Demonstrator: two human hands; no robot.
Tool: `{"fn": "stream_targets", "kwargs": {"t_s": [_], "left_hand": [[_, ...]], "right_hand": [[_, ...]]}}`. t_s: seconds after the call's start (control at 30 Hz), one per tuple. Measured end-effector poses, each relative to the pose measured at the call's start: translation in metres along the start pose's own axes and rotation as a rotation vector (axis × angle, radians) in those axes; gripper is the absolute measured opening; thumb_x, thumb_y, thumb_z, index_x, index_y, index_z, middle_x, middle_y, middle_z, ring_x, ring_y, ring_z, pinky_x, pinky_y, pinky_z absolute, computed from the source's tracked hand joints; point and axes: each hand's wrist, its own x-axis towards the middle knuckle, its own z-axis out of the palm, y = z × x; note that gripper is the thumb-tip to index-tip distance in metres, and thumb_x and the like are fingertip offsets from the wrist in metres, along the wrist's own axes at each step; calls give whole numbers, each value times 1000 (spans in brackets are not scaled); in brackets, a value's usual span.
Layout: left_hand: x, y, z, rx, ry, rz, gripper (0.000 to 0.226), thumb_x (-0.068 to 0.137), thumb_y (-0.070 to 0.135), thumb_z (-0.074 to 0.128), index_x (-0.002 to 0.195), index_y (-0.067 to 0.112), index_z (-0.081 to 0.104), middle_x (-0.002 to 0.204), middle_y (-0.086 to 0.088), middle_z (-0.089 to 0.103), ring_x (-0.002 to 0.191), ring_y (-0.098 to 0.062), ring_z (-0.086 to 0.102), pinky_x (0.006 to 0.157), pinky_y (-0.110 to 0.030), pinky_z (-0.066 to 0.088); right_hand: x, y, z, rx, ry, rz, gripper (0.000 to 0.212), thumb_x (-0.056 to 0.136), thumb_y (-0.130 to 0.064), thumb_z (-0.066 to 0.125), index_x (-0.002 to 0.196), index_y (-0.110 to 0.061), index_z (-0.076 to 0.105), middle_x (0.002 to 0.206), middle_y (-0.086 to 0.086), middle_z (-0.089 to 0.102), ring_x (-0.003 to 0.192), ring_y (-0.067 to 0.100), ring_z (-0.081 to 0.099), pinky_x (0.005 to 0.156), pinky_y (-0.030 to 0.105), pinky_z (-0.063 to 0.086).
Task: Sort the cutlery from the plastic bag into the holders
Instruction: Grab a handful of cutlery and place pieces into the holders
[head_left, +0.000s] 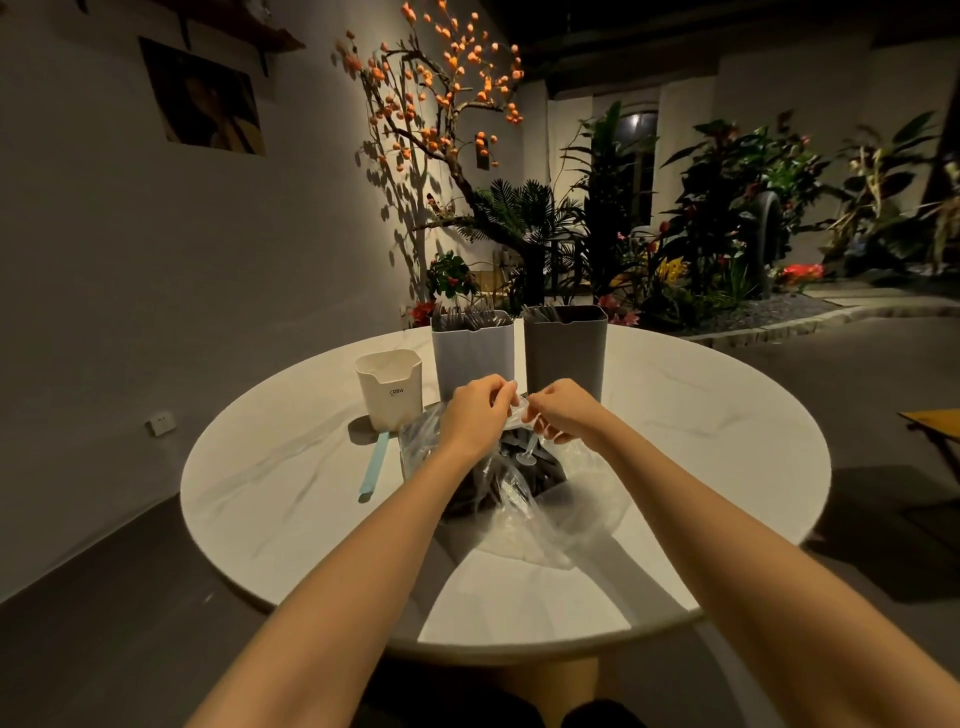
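Both hands at the mouth of the plastic bag on the round table.

The plastic bag (524, 499) of dark cutlery lies mid-table; the left hand (475, 415) and right hand (563, 413) each pinch its top edge. Behind stand a white holder (472, 358) and a grey holder (565, 353), both holding cutlery; a cream cup (389, 387) stands toward the table's (701, 415) left edge.

Your clear plastic bag (540, 499) of dark cutlery (524, 470) lies crumpled before three upright holders: cream (390, 387), white (472, 353), grey (565, 351).
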Motion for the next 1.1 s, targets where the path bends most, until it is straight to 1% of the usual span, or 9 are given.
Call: {"fn": "stream_targets", "kwargs": {"t_s": [0.13, 0.33, 0.43, 0.53, 0.67, 0.8, 0.9, 1.0, 1.1], "left_hand": [[-1, -11, 8, 133, -25, 12, 30, 99, 31, 49, 86, 18, 73, 92, -2, 67, 83, -17, 58, 85, -41, 51], [4, -28, 11, 189, -100, -85, 31, 99, 30, 47, 85, 17, 71, 84, 0, 69, 81, -19, 62, 85, -43, 53], [8, -38, 14, 213, -115, -112, 28, 97, 27, 48, 85, 15, 71, 82, -2, 68, 81, -20, 61, 88, -47, 50], [11, -41, 17, 250, -126, -93, 25, 95, 29, 51, 93, 18, 74, 92, 0, 71, 91, -19, 61, 98, -48, 44], [13, -38, 19, 332, -159, -50, 19, 93, 29, 55, 97, 26, 73, 104, 5, 69, 103, -18, 57, 102, -47, 34], [13, -41, 22, 319, -187, -107, 19, 89, 25, 55, 87, 27, 74, 99, 1, 69, 99, -20, 58, 96, -48, 46], [13, -40, 23, 292, -169, -148, 22, 88, 25, 54, 83, 22, 75, 90, -1, 68, 90, -22, 60, 88, -48, 51], [14, -37, 23, 284, -151, -175, 25, 90, 24, 54, 77, 18, 74, 78, 0, 66, 84, -22, 62, 88, -47, 52], [15, -35, 22, 303, -159, -184, 26, 90, 23, 53, 73, 19, 72, 70, 1, 64, 79, -21, 62, 88, -47, 51]], "right_hand": [[4, 17, 7, -378, 54, 13, 20, 91, -11, 47, 92, -2, 65, 88, 15, 68, 81, 29, 67, 79, 38, 58], [10, 19, 14, -689, -42, -24, 27, 94, -9, 51, 117, -2, 62, 113, 16, 64, 84, 25, 54, 63, 29, 43], [9, 25, 10, -772, 27, -5, 30, 94, -9, 49, 123, -7, 58, 119, 11, 62, 101, 28, 61, 76, 33, 47], [4, 31, 2, -869, 103, -14, 32, 94, -7, 47, 125, -9, 56, 121, 8, 61, 108, 26, 60, 78, 31, 46], [4, 29, 2, -858, 186, -53, 25, 93, -2, 49, 115, -5, 60, 106, 10, 63, 98, 27, 62, 74, 31, 44], [11, 25, 9, -777, 172, -55, 18, 93, -12, 53, 104, -3, 64, 97, 12, 65, 84, 28, 61, 69, 32, 47], [13, 21, 12, -801, 63, -28, 32, 98, -35, 48, 90, -8, 64, 85, 7, 60, 77, 23, 59, 71, 31, 48], [9, 9, 9, -714, -78, 8, 52, 99, -49, 41, 62, -12, 46, 70, 6, 52, 61, 17, 49, 82, 32, 47], [10, -4, 9, -666, -240, 103, 44, 97, -45, 49, 88, -3, 60, 86, 10, 57, 83, 22, 63, 90, 31, 52]]}}
